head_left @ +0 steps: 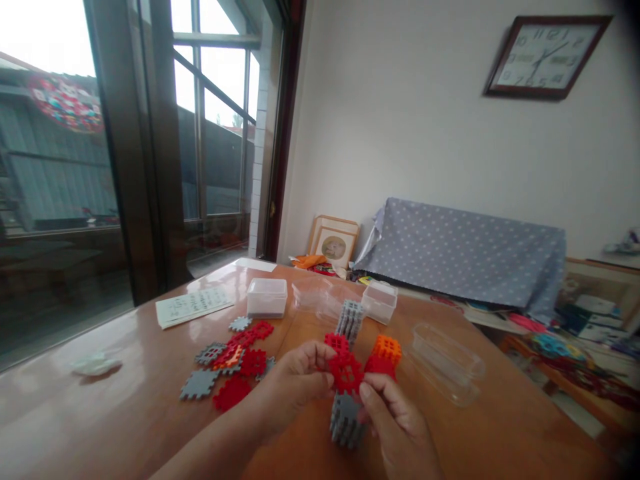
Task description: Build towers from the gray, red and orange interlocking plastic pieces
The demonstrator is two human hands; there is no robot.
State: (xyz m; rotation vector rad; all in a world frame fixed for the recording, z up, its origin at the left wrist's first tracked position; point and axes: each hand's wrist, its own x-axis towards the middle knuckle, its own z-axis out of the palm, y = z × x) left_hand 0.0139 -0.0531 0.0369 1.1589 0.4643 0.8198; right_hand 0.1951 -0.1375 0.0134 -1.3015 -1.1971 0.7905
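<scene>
My left hand (295, 380) and my right hand (395, 413) meet over the wooden table (125, 413) and both pinch a red waffle-block tile (346, 372). That tile is joined to a block assembly with a grey stack below (344, 420), a grey stack behind (350, 321), a red tile (336, 342) and an orange cube (387, 350). Loose red, grey and orange tiles (230, 367) lie on the table just left of my left hand.
Clear plastic boxes (267, 296) (380, 301) and lids (445, 363) stand behind and right of the blocks. A paper sheet (193, 305) lies at left, a crumpled wrapper (96, 364) farther left. A window is at left, a covered sofa (465, 257) beyond.
</scene>
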